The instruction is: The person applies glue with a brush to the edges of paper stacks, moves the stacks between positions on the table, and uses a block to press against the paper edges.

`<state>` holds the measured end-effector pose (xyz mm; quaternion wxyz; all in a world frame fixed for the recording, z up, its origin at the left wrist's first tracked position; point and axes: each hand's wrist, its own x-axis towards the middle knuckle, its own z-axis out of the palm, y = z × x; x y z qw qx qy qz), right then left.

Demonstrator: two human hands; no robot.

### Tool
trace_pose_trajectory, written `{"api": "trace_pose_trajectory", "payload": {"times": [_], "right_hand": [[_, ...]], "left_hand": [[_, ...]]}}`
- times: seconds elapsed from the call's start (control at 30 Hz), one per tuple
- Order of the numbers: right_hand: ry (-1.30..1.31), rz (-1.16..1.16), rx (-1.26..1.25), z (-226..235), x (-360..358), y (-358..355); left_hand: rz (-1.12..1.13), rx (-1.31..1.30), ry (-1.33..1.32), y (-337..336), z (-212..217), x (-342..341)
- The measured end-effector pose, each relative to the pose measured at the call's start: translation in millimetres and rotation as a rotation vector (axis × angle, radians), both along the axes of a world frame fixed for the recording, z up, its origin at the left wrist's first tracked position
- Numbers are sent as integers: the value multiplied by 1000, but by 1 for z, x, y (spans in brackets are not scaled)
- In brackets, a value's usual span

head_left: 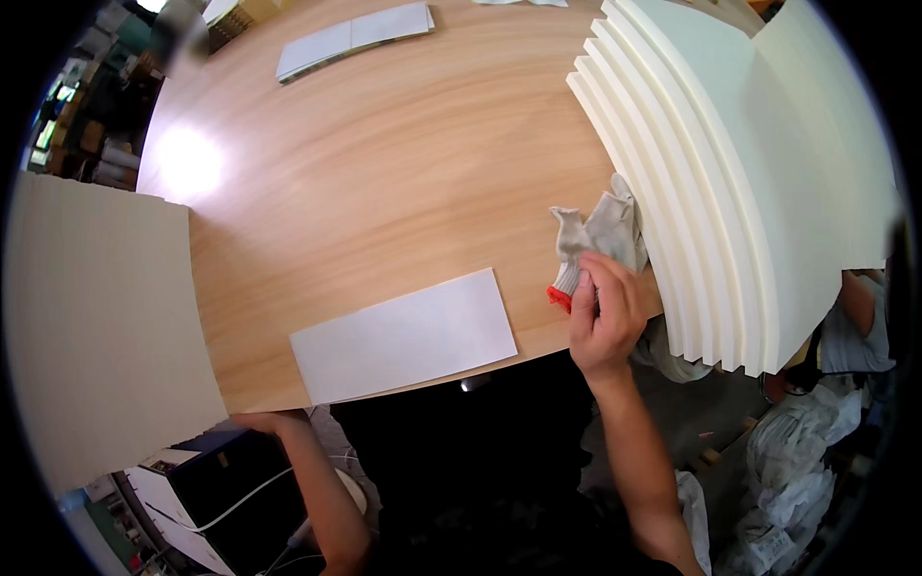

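Note:
Near the table's right front edge, my right hand (608, 312) has its fingers curled in and the thumb against them. It overlaps a pale knitted work glove (605, 230) with a red cuff edge. Whether the fingers grip the glove or some small thing is hidden. At the front left corner, my left hand (264, 420) reaches to the table edge beside a tall stack of off-white sheets (106, 326); its fingers are out of sight. Between the hands, a white rectangular sheet (403, 336) lies flat along the front edge.
Thick white boards (711, 192) stand in a stepped stack on the right, partly past the table (384, 192). A thin pile of white sheets (355, 40) lies at the far side. Below are a dark cabinet (245, 499) with a white cable at left and plastic bags (792, 470) at right.

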<state>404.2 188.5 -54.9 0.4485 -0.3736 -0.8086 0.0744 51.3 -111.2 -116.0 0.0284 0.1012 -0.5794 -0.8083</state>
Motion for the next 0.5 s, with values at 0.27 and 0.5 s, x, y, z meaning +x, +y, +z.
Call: {"api": "trace_pose_trajectory", "payload": {"times": [0.27,0.5], "right_hand": [[11,-11,0,-2,1,-1],[24,-24,-3,4,1,-1]], "left_hand": [[73,-76,-19,9,6,-1],[63,-168,139,-36,-43,-41]]}}
